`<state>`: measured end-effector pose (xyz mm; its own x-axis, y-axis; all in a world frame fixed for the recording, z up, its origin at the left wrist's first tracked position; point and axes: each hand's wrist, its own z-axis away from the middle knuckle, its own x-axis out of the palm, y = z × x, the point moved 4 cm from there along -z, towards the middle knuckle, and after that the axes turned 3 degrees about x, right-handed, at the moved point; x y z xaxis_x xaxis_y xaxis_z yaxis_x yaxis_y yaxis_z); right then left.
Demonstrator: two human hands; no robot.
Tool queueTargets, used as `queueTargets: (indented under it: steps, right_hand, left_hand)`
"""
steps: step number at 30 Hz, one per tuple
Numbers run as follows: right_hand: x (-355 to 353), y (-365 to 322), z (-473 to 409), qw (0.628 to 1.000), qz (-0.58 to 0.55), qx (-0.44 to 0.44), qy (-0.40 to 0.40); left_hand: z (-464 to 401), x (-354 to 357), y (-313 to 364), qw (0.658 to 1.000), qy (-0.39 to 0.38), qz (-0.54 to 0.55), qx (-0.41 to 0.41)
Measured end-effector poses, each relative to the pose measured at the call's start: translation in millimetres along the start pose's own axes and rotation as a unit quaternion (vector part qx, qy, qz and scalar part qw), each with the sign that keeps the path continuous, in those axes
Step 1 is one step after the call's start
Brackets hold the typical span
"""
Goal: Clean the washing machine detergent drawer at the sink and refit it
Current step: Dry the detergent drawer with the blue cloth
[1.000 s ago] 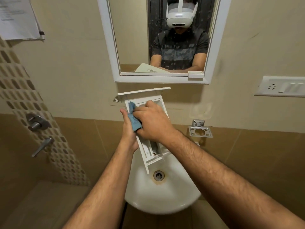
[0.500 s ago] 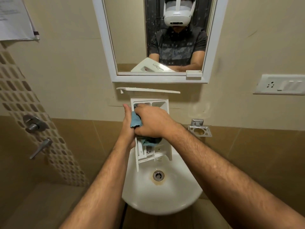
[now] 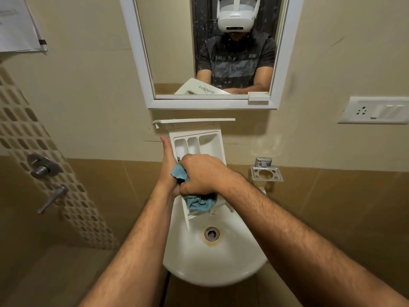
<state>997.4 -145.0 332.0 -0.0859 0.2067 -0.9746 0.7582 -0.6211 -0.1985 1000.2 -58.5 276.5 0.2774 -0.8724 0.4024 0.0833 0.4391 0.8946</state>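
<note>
Fingers (image 3: 188,160) and cloth (image 3: 199,202) now lower in drawer (image 3: 208,142).

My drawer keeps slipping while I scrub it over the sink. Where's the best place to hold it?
Probably the long side wall of the detergent drawer, taken from the left, as the left hand does here with its thumb up along the edge. The drawer stands tilted over the sink, front panel uppermost, so that straight rail is free while the right hand works the blue cloth inside.

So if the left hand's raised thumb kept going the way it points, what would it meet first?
Probably the drawer's front panel, which overhangs just above the left hand; the thumb points up beside the detergent drawer. Depth is unclear.
</note>
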Motion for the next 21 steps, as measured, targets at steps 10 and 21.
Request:
queueTargets:
  steps: [10, 21]
  right_hand:
    - [23.4, -2.6, 6.3, 0.998, 0.005, 0.006, -0.069]
    - [46.0, 0.7, 20.9, 0.998, 0.014, -0.055, -0.017]
  left_hand:
    - [6.6, -6.0, 10.9, 0.972, 0.141, -0.137, 0.126]
    - [-3.4, -22.3, 12.1, 0.978, 0.170, -0.070, 0.094]
